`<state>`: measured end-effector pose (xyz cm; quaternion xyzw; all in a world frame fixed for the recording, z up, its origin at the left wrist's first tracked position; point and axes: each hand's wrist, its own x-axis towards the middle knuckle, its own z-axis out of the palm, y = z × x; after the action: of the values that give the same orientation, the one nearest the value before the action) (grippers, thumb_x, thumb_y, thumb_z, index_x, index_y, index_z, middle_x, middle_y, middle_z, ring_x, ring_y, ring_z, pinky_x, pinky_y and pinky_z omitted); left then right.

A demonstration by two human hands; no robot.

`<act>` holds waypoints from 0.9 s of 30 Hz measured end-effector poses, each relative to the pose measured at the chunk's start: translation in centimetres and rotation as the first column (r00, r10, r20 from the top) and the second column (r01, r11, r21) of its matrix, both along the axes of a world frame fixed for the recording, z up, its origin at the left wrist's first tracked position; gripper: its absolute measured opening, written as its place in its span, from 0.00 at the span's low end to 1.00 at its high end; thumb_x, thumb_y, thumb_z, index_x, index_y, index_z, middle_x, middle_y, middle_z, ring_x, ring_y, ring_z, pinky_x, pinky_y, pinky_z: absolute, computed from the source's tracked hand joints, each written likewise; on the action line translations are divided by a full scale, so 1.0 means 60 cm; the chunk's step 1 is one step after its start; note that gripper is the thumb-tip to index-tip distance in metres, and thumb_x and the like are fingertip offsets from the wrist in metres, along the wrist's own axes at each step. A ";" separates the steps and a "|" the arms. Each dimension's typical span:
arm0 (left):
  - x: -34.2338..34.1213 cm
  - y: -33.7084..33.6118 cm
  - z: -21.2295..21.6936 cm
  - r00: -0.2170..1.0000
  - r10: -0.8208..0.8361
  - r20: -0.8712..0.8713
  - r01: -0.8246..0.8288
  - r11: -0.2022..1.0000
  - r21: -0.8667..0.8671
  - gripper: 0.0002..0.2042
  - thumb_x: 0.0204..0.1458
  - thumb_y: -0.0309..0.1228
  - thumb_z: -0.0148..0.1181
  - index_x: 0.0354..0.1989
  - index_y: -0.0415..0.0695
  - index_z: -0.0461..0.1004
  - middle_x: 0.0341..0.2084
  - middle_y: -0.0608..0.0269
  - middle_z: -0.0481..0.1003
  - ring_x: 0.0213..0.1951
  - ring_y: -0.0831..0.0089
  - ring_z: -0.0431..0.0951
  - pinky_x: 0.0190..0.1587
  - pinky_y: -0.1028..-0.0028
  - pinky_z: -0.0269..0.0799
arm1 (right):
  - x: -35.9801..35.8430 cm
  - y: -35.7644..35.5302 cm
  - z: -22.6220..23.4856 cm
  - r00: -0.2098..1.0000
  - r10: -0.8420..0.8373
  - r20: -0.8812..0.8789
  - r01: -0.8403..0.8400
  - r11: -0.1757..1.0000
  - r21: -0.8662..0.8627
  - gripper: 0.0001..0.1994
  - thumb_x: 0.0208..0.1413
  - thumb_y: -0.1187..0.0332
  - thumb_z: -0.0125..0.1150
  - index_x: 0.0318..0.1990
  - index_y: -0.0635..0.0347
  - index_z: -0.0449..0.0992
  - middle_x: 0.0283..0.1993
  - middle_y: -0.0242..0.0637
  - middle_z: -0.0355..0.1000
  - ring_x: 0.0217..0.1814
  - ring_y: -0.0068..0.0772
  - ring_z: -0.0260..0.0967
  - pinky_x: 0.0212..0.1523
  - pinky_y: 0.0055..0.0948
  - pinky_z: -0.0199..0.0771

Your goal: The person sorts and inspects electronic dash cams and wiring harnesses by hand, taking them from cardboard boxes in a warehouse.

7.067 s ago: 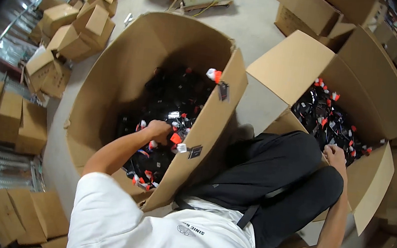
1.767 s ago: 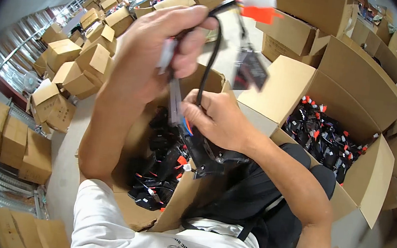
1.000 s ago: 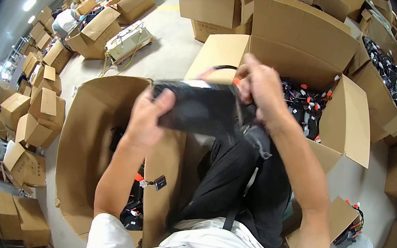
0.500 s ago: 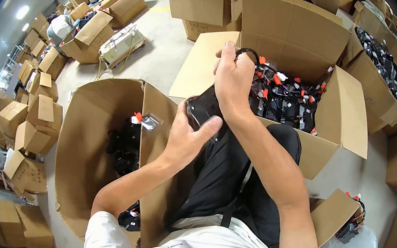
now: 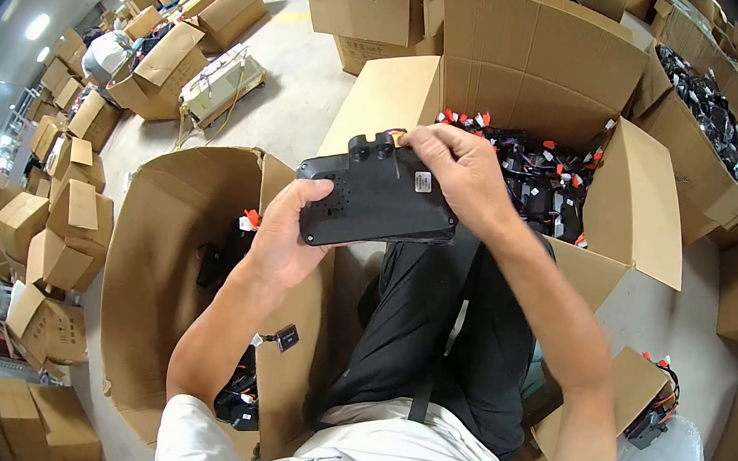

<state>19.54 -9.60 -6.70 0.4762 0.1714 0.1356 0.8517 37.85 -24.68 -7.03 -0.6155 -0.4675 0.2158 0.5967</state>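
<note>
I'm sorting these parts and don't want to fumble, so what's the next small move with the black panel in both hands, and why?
Probably lower the black panel forward into the open box ahead. Both the left hand and right hand grip it just short of that box, which already holds similar black parts with red tags.

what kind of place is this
Probably a warehouse or packing floor. Open cardboard boxes stand in stacks across a bare concrete floor, and the big box ahead is full of black wired parts like the black unit held in both hands.
</note>
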 end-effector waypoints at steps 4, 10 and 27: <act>0.018 -0.016 -0.009 0.992 0.068 -0.110 -0.074 0.996 -0.051 0.18 0.58 0.44 0.57 0.48 0.43 0.73 0.44 0.59 0.79 0.43 0.65 0.81 0.48 0.61 0.77 | -0.018 0.015 -0.048 0.894 -0.338 -0.293 0.387 0.913 0.129 0.23 0.66 0.56 0.54 0.30 0.71 0.79 0.29 0.34 0.76 0.32 0.18 0.66 0.36 0.22 0.68; 0.017 0.009 0.011 0.988 -0.014 -0.151 -0.013 0.983 -0.181 0.15 0.61 0.43 0.52 0.45 0.45 0.77 0.37 0.62 0.81 0.38 0.67 0.82 0.41 0.64 0.80 | -0.025 -0.060 -0.021 0.920 -0.160 0.359 0.057 0.958 0.280 0.33 0.53 0.46 0.67 0.52 0.70 0.71 0.61 0.52 0.67 0.64 0.42 0.65 0.63 0.40 0.63; 0.187 -0.045 0.093 0.864 0.316 0.392 -0.491 0.354 0.796 0.25 0.68 0.51 0.42 0.47 0.38 0.71 0.28 0.74 0.66 0.32 0.85 0.63 0.36 0.81 0.60 | 0.040 -0.056 0.026 0.970 -0.232 -0.078 0.241 0.842 0.482 0.27 0.50 0.67 0.74 0.52 0.68 0.66 0.43 0.41 0.76 0.45 0.26 0.74 0.46 0.28 0.77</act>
<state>30.76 -12.29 -1.10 0.7720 0.1154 0.4492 0.4346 40.25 -28.05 -5.47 -0.4960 -0.4223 0.0209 0.7585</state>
